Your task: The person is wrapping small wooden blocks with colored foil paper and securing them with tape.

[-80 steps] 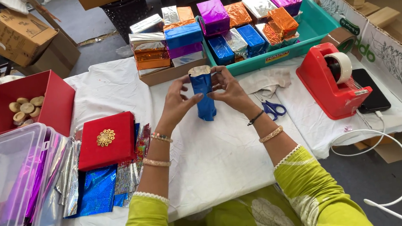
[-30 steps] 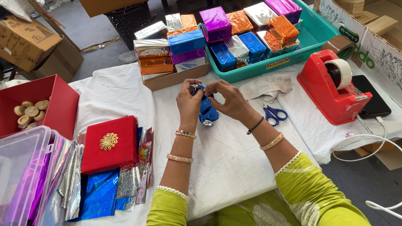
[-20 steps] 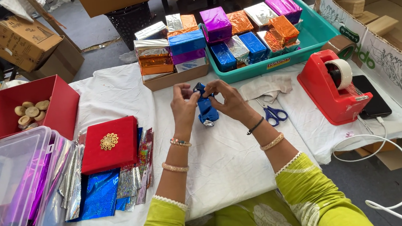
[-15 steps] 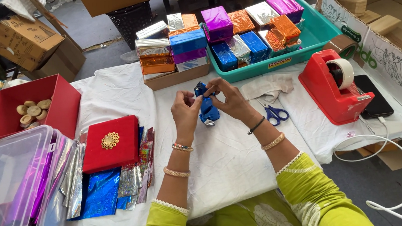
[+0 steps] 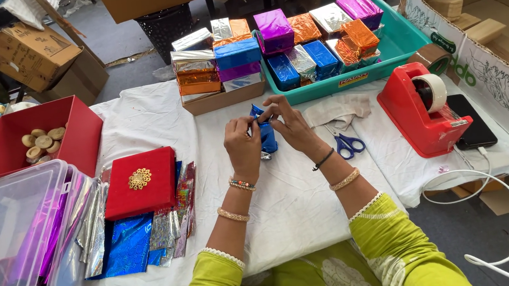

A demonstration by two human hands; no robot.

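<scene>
Item: small blue foil-wrapped block [image 5: 266, 137], upright on the white-covered counter [image 5: 292, 208], centre. My left hand [image 5: 243, 145] and right hand [image 5: 290, 124] each keep a pinching grip on its top foil. Adjacent: blue-handled scissors [image 5: 349, 145], red tape dispenser [image 5: 423, 114], red box [image 5: 140, 182].

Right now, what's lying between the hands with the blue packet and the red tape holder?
In the head view, blue-handled scissors and a folded white cloth lie on the table between the right hand, which pinches the blue packet, and the tape holder.
</scene>
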